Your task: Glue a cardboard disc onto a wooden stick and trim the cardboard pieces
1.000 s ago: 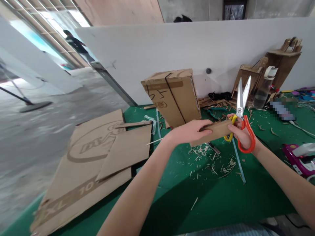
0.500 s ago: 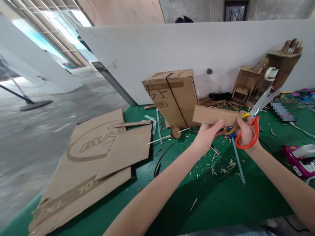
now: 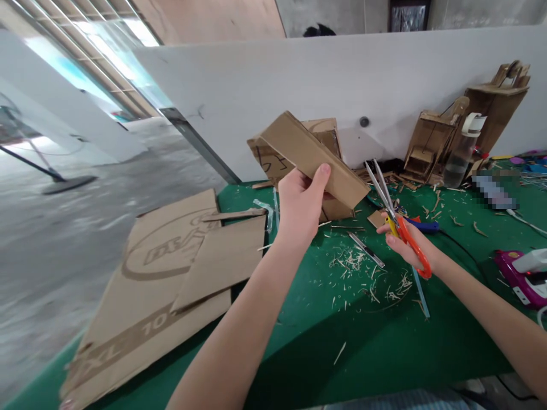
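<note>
My left hand (image 3: pixel 301 202) grips a folded piece of cardboard (image 3: pixel 314 154), thumb on its near face. The piece is tilted, its right end lower, and it covers much of the cardboard box (image 3: pixel 267 162) behind it. My right hand (image 3: pixel 408 242) holds scissors (image 3: pixel 391 205) with orange and yellow handles, their slightly parted blades pointing up and left, apart from the cardboard. Beneath the hands a utility knife (image 3: pixel 366 249) lies among pale shavings (image 3: pixel 348 260). Close to the right hand is a blue-handled tool (image 3: pixel 425 226) with a dark cord.
Large cardboard sheets (image 3: pixel 158 285) lie on the green table (image 3: pixel 316 353) at left. Cardboard models (image 3: pixel 431 142) and a water bottle (image 3: pixel 461 151) stand by the white partition (image 3: pixel 239 80). At right are a blurred-out phone (image 3: pixel 493 191) and a magenta device (image 3: pixel 521 276).
The left hand has moved left and up with the cardboard, turning it to a slant. The right hand has moved slightly left and down, away from the cardboard, and the scissors now point up and left.
</note>
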`<state>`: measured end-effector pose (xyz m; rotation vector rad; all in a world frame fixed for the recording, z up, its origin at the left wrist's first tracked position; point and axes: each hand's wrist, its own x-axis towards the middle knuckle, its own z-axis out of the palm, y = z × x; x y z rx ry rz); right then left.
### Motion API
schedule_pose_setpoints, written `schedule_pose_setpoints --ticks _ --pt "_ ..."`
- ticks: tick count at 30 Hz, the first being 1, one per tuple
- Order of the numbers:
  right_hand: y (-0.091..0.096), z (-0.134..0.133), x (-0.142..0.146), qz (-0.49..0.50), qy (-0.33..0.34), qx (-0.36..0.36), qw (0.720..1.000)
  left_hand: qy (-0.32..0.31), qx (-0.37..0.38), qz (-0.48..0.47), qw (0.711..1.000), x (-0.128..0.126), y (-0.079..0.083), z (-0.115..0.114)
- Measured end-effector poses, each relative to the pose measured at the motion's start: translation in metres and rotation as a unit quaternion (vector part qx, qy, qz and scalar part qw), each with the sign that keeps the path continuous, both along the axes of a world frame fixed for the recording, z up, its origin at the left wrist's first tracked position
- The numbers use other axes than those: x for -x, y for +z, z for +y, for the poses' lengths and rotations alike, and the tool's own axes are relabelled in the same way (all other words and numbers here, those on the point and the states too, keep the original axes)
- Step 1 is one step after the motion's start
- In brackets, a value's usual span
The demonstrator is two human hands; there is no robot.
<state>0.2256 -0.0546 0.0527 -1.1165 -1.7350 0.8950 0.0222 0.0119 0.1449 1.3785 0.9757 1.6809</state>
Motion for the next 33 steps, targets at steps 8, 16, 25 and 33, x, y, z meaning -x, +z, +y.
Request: schedule_pose_setpoints --ticks 8,16,25,33 --pt "0.01 -0.006 0.003 -0.071 0.006 0.006 0.997 0.017 -0.009 0.019 1.0 0.001 0.002 -0.001" --pt "0.013 -0.008 0.004 -0.091 0.011 -0.032 0.995 0.034 -0.003 0.047 0.998 0.001 0.005 -0.004" --pt "0.009 -0.007 0.006 -0.083 -0.005 -0.045 0.995 0.024 -0.012 0.088 0.996 0.006 0.008 -0.004" --pt "0.013 -0.008 0.003 -0.104 -0.001 -0.053 0.993 0.031 -0.011 0.067 0.997 0.004 0.007 -0.004"
